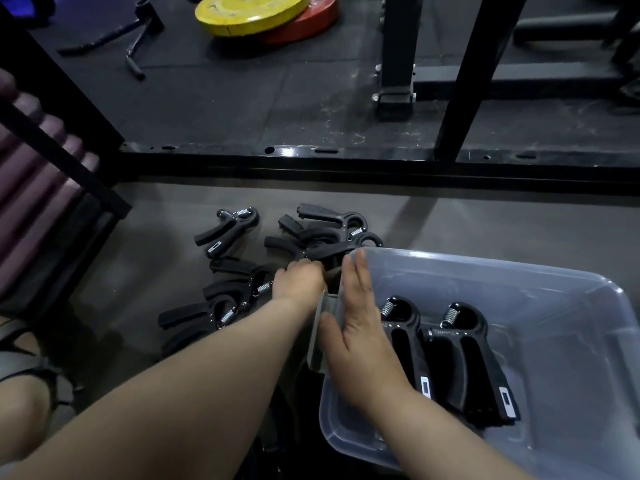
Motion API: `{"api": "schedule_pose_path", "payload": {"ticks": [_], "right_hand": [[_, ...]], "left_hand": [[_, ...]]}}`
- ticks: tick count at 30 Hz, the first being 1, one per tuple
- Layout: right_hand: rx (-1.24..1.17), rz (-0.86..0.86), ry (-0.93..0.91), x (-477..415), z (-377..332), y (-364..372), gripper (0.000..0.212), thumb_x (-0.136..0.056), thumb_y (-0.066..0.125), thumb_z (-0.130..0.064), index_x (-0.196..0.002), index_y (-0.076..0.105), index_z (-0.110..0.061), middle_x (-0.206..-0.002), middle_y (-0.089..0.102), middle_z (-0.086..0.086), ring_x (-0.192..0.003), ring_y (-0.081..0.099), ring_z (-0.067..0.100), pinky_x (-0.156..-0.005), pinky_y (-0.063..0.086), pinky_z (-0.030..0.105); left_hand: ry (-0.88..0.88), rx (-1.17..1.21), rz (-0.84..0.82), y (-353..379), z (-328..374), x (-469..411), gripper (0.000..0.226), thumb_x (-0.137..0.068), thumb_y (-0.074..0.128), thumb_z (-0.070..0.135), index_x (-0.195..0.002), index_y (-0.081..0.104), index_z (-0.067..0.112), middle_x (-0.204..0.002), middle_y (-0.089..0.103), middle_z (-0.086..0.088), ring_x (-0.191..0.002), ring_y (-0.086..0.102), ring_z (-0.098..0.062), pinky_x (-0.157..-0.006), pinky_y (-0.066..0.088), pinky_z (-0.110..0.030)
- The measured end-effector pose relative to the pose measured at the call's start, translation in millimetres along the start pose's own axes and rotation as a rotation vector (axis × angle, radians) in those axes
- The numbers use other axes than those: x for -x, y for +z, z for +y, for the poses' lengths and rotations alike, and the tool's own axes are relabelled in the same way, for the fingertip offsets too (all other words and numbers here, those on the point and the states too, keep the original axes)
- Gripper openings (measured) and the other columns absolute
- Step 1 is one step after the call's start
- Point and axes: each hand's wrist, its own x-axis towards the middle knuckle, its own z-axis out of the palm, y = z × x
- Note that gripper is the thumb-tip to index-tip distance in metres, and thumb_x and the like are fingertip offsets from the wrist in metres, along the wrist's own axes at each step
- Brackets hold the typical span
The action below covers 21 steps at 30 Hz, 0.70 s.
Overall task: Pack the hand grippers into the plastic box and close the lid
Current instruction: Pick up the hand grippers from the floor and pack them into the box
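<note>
A clear plastic box sits at the lower right with two black hand grippers lying side by side inside it. Several more black hand grippers lie loose on the grey floor to the left of the box. My left hand reaches into that pile, its fingers curled round a black hand gripper beside the box's far left corner. My right hand lies flat with straight fingers against the box's left rim. No lid is in sight.
A black steel rack frame runs across the floor just beyond the pile, with uprights rising from it. Yellow and red weight plates lie on the dark mat farther back. My knee is at the lower left.
</note>
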Motion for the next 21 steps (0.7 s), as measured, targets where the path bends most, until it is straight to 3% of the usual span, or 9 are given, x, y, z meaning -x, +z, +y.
{"api": "schedule_pose_path", "payload": {"ticks": [7, 11, 15, 21], "right_hand": [[-0.003, -0.045, 0.017, 2, -3, -2, 0.076, -0.102, 0.041, -0.028, -0.147, -0.017, -0.049, -0.149, -0.029, -0.038, -0.134, -0.016, -0.023, -0.112, 0.007, 0.020], [0.006, -0.060, 0.003, 1, -1, -3, 0.075, -0.103, 0.040, -0.030, -0.148, -0.018, -0.047, -0.148, -0.030, -0.038, -0.134, -0.017, -0.022, -0.113, 0.008, 0.023], [0.020, -0.051, 0.016, 0, -1, -1, 0.073, -0.103, 0.037, -0.031, -0.145, -0.019, -0.049, -0.147, -0.032, -0.039, -0.138, -0.015, -0.016, -0.115, 0.009, 0.025], [0.062, -0.040, 0.012, 0, -1, 0, 0.072, -0.102, 0.035, -0.030, -0.152, -0.016, -0.037, -0.151, -0.032, -0.032, -0.141, -0.016, -0.013, -0.112, 0.005, 0.015]], "left_hand": [[-0.042, 0.149, -0.174, 7, 8, -5, 0.035, -0.093, 0.041, 0.039, -0.120, 0.055, 0.023, -0.127, 0.056, -0.007, -0.119, 0.053, -0.030, -0.096, 0.044, -0.043], [-0.050, 0.167, -0.167, 13, 10, -3, 0.041, -0.092, 0.040, 0.043, -0.121, 0.057, 0.023, -0.123, 0.059, -0.007, -0.116, 0.056, -0.028, -0.094, 0.046, -0.042], [0.008, 0.041, -0.072, 2, 0, 10, 0.041, -0.094, 0.045, 0.043, -0.122, 0.055, 0.015, -0.123, 0.057, -0.011, -0.115, 0.056, -0.032, -0.092, 0.047, -0.042], [0.072, -0.217, 0.199, -44, -21, 58, 0.041, -0.099, 0.034, 0.046, -0.110, 0.056, 0.014, -0.115, 0.062, -0.010, -0.106, 0.060, -0.032, -0.083, 0.043, -0.040]]}}
